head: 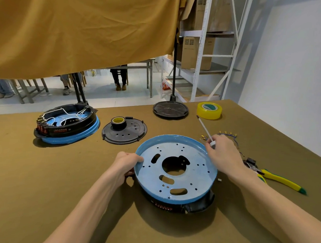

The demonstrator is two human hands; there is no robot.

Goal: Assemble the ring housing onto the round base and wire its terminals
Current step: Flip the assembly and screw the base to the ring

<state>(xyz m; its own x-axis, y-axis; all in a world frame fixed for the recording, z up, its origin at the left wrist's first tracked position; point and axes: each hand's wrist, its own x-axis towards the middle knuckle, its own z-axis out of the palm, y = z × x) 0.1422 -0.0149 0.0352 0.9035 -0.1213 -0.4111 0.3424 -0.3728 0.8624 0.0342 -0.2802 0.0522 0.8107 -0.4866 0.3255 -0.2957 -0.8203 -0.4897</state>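
The left hand (125, 164) grips the left rim of the blue round base (176, 169), thumb hooked over its edge. The right hand (223, 153) pinches a thin white screwdriver (205, 130) at the base's far right rim. The base sits near the middle of the table (43, 171) on a black ring housing (198, 207). Just beyond the right hand lies a bundle of terminal wires (228, 134); yellow-handled pliers (280, 181) lie to the right. Farther back are 2 black discs, 2 tape rolls and 1 wired assembly (67, 123).

Bare surface (43, 171) lies open left of the blue base (176, 169); pliers (280, 180) and wires (229, 136) crowd its right side.
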